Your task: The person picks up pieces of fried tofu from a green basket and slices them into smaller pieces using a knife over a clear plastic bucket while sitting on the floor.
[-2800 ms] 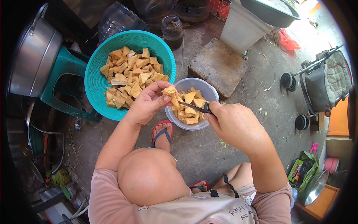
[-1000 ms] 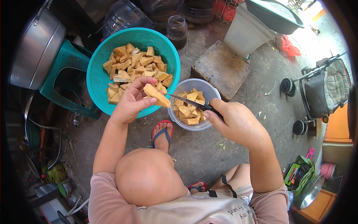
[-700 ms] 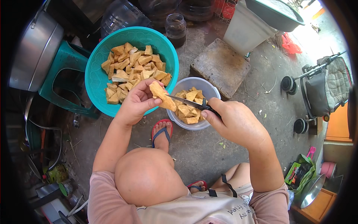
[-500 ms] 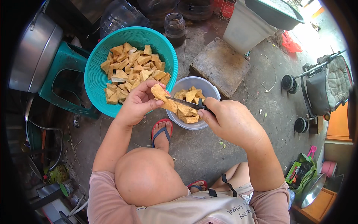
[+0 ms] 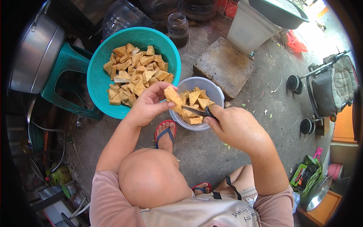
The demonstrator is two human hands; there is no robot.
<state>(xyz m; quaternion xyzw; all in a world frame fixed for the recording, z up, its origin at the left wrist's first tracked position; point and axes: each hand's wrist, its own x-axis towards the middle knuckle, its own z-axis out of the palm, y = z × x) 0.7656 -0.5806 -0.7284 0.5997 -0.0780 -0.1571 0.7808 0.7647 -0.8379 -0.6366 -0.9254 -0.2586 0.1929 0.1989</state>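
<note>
My left hand (image 5: pixel 151 106) pinches a golden piece of fried tofu (image 5: pixel 172 96) between thumb and fingers, above the near-left rim of a pale translucent bowl (image 5: pixel 220 96). My right hand (image 5: pixel 239 125) is closed round the black handle of a small knife (image 5: pixel 193 110). Its blade points left, with the tip at the lower end of the held tofu. Cut tofu pieces (image 5: pixel 195 97) lie in the bowl below. To the left, a turquoise basket (image 5: pixel 94 75) holds many larger tofu pieces (image 5: pixel 138 72). Whether the blade is inside the held piece is hard to tell.
A flat stone slab (image 5: pixel 225 66) lies beyond the bowl, near a white bin (image 5: pixel 251 32). A glass jar (image 5: pixel 177 29) stands behind the basket. On the left, a green stool (image 5: pixel 56 85) carries a large metal pot (image 5: pixel 38 56). A stroller (image 5: pixel 329 87) is at the right.
Both hands have shifted slightly; the left has carried the tofu to the right, further over the bowl. The knife blade has gone from the piece's middle to its lower end.
</note>
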